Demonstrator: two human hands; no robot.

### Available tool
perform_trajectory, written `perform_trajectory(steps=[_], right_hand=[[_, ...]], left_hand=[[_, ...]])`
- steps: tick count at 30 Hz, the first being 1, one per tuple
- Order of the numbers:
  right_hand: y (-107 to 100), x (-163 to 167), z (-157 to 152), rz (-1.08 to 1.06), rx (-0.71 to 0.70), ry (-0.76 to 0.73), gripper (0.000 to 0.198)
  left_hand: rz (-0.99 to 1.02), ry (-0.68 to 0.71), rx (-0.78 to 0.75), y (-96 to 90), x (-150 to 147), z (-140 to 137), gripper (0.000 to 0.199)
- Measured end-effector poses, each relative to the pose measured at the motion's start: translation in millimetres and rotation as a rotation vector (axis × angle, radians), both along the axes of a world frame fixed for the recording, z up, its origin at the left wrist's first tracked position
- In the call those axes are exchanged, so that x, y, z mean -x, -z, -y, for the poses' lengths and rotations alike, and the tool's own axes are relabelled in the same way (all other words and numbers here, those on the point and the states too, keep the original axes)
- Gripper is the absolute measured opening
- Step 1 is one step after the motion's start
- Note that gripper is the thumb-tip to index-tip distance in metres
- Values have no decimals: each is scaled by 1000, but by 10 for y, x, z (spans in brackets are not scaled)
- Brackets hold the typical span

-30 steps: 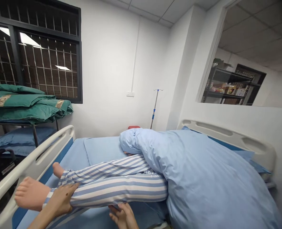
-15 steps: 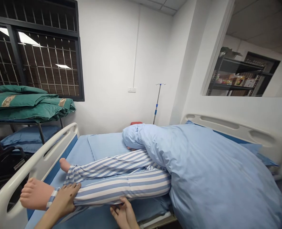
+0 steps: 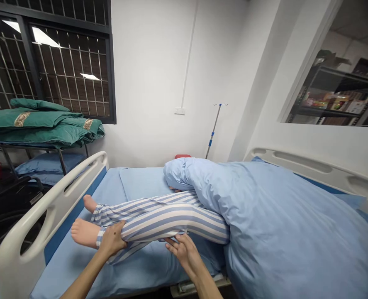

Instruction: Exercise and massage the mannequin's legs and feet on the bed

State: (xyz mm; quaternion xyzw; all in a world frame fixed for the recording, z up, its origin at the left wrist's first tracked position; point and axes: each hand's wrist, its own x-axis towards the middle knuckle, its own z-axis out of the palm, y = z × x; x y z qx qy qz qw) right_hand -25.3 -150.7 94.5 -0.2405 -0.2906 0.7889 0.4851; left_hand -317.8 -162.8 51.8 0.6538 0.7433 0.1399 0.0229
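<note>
On the bed lies a manikin's lower body in blue-and-white striped trousers (image 3: 177, 218), both bare feet toward the footboard. My left hand (image 3: 113, 241) is wrapped round the nearer lower leg just above the ankle, by the nearer foot (image 3: 86, 233). That leg is slightly bent, its knee raised a little off the sheet. Palm up, my right hand (image 3: 185, 251) touches the underside of the same leg near the knee, its fingers stretched out and partly hidden by the trouser cloth. Beyond lies the other leg, with its foot (image 3: 89, 203). A light blue quilt (image 3: 264, 216) covers everything above the thighs.
A pale footboard (image 3: 51, 211) closes the bed's left end, and a headboard (image 3: 308, 166) its right. Behind the bed stand a drip pole (image 3: 213, 133) and a red object (image 3: 183, 156). Green quilts (image 3: 47, 126) are stacked on a rack at left, above a dark wheelchair (image 3: 12, 207).
The nearer leg has bent more, its knee rising and its foot drawing toward the right. Both my hands have moved with it, up and right in view. The camera view has shifted slightly.
</note>
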Motion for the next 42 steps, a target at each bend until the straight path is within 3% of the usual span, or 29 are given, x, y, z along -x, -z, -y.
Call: perform_trajectory(steps=[6, 9, 13, 20, 27, 33, 42], right_hand=[[-124, -175, -98, 175, -84, -44, 26], [-109, -179, -102, 221, -90, -39, 30], [-118, -146, -93, 238, -88, -16, 30], [-71, -131, -89, 240, -85, -23, 27], [77, -57, 12, 123, -35, -32, 22], [215, 132, 148, -59, 89, -11, 22], [583, 534, 206, -199, 284, 1, 23]], left_hand=[[140, -47, 46, 346, -398, -87, 43], [183, -67, 8, 487, -446, -96, 41], [204, -47, -23, 529, -412, -104, 41], [162, 18, 12, 385, -354, -61, 35], [33, 62, 46, 228, -122, 71, 41], [-173, 119, 36, 48, 218, 165, 62], [-387, 157, 83, -341, 557, 362, 59]])
